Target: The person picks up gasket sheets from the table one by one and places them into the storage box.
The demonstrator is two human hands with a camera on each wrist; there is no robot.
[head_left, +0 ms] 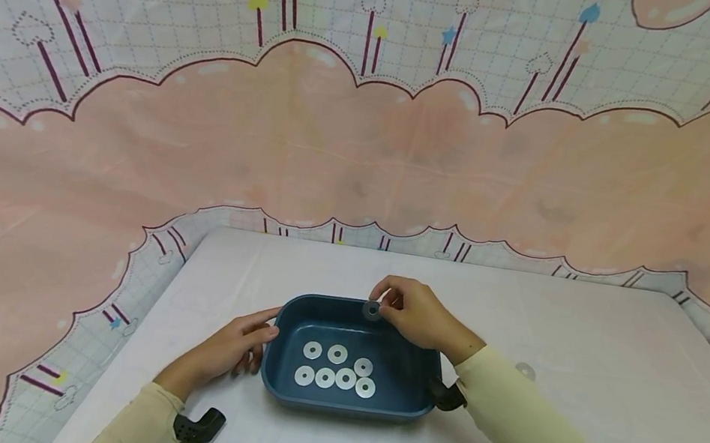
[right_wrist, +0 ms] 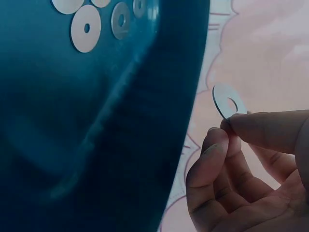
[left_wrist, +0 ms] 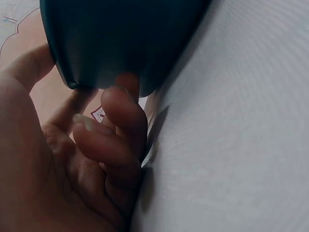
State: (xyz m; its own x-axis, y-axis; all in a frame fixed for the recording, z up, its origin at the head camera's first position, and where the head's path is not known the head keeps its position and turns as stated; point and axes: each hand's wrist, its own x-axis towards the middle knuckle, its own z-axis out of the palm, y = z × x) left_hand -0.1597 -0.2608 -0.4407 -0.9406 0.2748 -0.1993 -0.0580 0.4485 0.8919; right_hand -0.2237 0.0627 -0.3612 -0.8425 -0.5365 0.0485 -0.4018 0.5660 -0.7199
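washer over the bin rim

right hand pinches one washer between thumb and fingertip, at the far rim of the blue bin, centre of the frame. left hand rests relaxed against the bin's left wall, fingers loose. seven washers lie flat inside (one more washer on the table, right of the sleeve).

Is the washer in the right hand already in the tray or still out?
Still out: the right hand pinches the washer above the tray's far rim.
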